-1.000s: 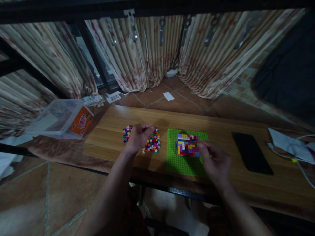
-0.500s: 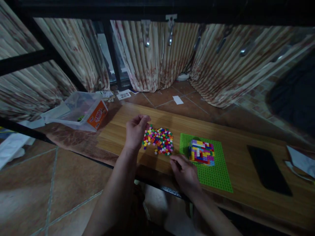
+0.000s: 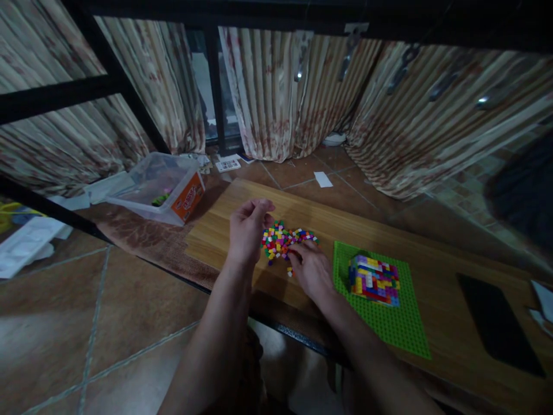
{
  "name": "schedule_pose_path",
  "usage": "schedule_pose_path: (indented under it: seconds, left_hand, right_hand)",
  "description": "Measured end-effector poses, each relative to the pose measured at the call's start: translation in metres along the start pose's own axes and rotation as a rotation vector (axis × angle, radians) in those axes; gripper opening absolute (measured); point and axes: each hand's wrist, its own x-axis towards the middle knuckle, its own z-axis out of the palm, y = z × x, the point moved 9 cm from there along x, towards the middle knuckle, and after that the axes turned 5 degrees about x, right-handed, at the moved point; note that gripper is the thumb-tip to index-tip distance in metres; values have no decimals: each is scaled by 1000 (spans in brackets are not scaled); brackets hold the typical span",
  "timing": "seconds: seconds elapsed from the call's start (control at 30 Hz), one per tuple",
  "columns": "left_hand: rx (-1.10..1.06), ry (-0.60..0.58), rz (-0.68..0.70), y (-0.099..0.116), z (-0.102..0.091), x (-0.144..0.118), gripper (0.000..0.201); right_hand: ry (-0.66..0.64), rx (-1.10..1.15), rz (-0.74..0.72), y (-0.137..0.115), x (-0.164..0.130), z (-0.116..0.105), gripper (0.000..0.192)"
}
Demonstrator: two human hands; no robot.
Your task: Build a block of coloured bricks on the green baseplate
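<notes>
A loose pile of small coloured toy bricks (image 3: 276,239) lies on the wooden board. My left hand (image 3: 248,230) hovers at the pile's left edge, fingers curled and thumb pressed to them; anything pinched there is too small to make out. Over the right part of the pile, my right hand (image 3: 313,270) has its fingers bent down among the bricks, thumb and forefinger close together. Whatever sits between those tips is hidden. To the right, a block built of many coloured bricks (image 3: 375,279) stands on a green studded baseplate (image 3: 389,323).
The wooden tabletop (image 3: 436,288) carries a dark flat phone-like slab (image 3: 499,323) at right. Beyond the left end stands a clear plastic bin (image 3: 147,199) with an orange label. White papers (image 3: 323,179) lie on the tiled floor, with striped curtains (image 3: 263,98) behind.
My right hand has moved left and forward, from the pile's near right edge onto the bricks. My left hand keeps its pinch beside the pile. The whole view has shifted slightly.
</notes>
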Motion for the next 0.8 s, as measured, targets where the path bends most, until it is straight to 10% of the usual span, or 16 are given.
schedule_pose_path:
  seconds: [0.3, 0.53, 0.8]
  left_hand:
    - [-20, -2, -5, 1, 0, 0, 21]
    - [20, -7, -43, -1, 6, -2, 21]
    - [203, -199, -55, -21, 57, -25, 22]
  right_hand:
    - [-27, -47, 32, -4, 9, 2, 15]
    - [-5, 378, 98, 4, -44, -29, 13]
    - [269, 614, 316, 84, -114, -101, 13]
